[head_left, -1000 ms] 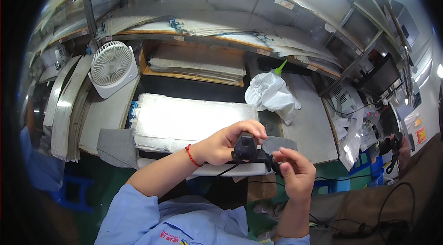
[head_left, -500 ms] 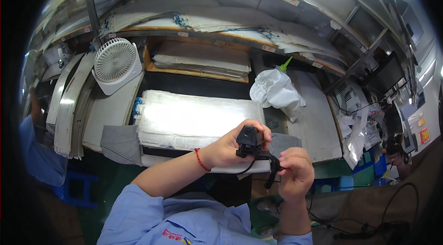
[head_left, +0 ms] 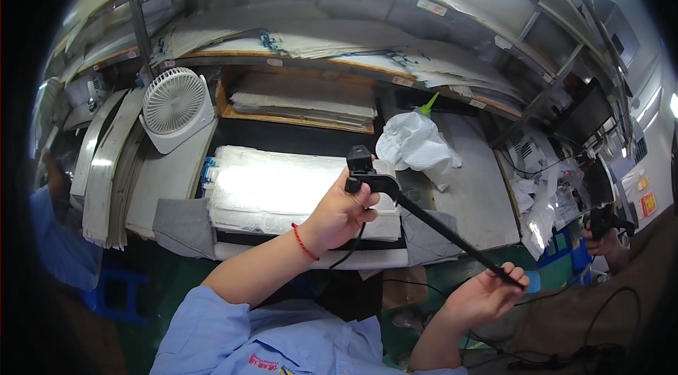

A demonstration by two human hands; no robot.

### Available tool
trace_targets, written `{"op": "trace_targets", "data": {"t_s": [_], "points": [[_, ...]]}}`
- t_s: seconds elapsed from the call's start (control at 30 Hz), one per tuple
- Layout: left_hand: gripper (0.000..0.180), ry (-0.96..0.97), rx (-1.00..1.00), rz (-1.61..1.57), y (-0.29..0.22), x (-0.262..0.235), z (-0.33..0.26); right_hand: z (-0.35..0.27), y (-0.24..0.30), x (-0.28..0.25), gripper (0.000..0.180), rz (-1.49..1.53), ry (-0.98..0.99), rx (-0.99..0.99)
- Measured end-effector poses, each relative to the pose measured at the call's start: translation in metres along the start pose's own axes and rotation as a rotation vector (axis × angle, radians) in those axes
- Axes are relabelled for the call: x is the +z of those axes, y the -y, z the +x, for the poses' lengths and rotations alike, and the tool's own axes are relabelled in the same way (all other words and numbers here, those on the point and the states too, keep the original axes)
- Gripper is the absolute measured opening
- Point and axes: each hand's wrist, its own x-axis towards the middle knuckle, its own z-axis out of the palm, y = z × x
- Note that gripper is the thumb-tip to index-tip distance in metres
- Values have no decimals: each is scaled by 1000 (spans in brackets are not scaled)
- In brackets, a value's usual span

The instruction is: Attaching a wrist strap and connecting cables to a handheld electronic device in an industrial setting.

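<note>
A small black camera (head_left: 359, 159) on a black mount is gripped in my left hand (head_left: 340, 214), which has its fingers and thumb closed below the camera body. From the mount a black strap (head_left: 448, 232) runs taut, down and to the right. My right hand (head_left: 486, 295) pinches the strap's far end between thumb and fingers. A thin black cable (head_left: 351, 251) hangs below the left hand. Behind the camera lies a stack of shiny, clear-covered white sheets (head_left: 275, 188) on the worktable.
A white fan (head_left: 174, 103) stands at the left. Grey cloths (head_left: 182, 225) lie at the table's front. A white crumpled bag (head_left: 417, 142) and a green-tipped nozzle (head_left: 429, 104) are right of the stack. Shelves of sheets rise behind; another person's hand (head_left: 613, 244) shows at far right.
My right hand has moved right and down, drawing the strap out long. The left hand has shifted slightly left and up, turning the camera.
</note>
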Motion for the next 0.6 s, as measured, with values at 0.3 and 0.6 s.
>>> {"op": "trace_targets", "data": {"t_s": [0.3, 0.6], "points": [[47, 23, -147, 439, 38, 43, -11, 10, -75, -21, 18, 230, -314, 609], [17, -132, -155, 274, 45, 66, 26, -55, -67, -12, 27, 537, -282, 944]]}}
